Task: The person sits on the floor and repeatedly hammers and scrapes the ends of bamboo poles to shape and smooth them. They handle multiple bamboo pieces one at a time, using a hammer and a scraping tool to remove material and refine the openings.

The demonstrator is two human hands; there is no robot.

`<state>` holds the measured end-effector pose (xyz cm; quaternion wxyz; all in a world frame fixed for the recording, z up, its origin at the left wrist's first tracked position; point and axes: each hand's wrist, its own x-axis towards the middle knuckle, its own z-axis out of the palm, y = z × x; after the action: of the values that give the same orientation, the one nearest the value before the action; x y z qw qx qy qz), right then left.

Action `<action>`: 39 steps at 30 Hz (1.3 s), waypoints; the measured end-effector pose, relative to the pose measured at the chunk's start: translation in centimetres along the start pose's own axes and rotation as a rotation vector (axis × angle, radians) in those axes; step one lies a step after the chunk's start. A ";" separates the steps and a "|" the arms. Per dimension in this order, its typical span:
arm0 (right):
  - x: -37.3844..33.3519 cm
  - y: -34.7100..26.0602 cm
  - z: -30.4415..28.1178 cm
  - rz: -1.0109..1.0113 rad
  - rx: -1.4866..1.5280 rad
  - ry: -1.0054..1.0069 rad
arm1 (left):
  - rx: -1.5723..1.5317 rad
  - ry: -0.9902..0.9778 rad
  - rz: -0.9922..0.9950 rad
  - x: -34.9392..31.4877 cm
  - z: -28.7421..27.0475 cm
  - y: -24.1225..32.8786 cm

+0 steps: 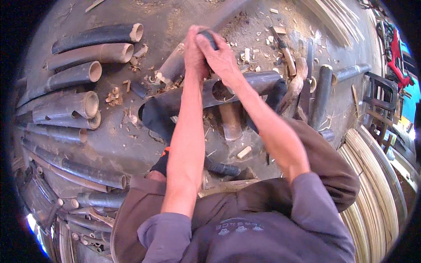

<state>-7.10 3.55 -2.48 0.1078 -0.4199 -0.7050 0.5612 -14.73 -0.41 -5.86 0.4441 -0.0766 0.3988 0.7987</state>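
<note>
Both my hands are clasped together on a dark tool handle (209, 38) held out in front of me. My left hand (194, 51) wraps the handle from the left and my right hand (220, 57) covers it from the right. Below them a thick dark bamboo section (258, 82) lies across the ground, with a round hole (222, 91) cut in its upper side. The tool's working end is hidden behind my hands. A shorter bamboo piece (230, 121) stands under the section.
Several cut bamboo tubes (94, 53) are stacked on the left, more poles (74, 168) lower left. Wood chips (115, 97) litter the dirt floor. Thin bamboo strips (372, 184) are bundled on the right, near upright poles (323, 94) and a knife (283, 49).
</note>
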 end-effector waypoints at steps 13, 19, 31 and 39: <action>-5.8 2.1 -3.7 0.127 0.541 0.914 | 0.933 -0.865 -0.082 -1.6 9.7 -6.1; 2.0 1.7 -1.1 0.315 0.641 0.058 | 0.632 -0.068 0.164 0.3 4.1 0.4; -1.8 1.0 3.0 -0.051 -0.062 -0.637 | 0.172 0.732 0.527 -12.0 -2.7 -0.2; -12.0 -5.0 -12.4 -0.121 0.283 0.340 | 0.144 0.023 -0.380 -20.1 6.2 -2.6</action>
<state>5.83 3.62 10.04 0.3162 -0.4460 -0.6150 0.5682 0.62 -8.33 6.36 0.5866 -0.1274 0.4383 0.6690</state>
